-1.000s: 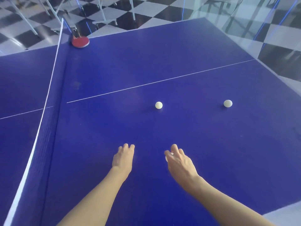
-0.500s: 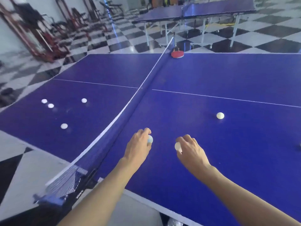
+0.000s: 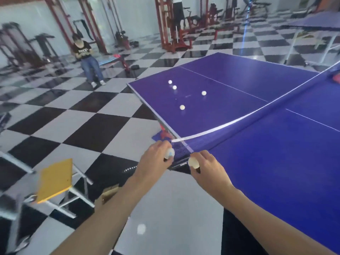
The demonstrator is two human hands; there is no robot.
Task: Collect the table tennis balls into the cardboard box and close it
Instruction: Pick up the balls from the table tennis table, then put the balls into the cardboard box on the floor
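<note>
balls (image 3: 170,153) held in both hands (image 3: 156,159).

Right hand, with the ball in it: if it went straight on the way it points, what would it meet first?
Probably the near end of the net, just ahead of the right hand and its ball. The hand may be passing above it; depth is unclear here.

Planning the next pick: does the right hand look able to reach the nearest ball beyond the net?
Probably not: the right hand grips a ball, and the nearest ball lies well beyond the net.
</note>
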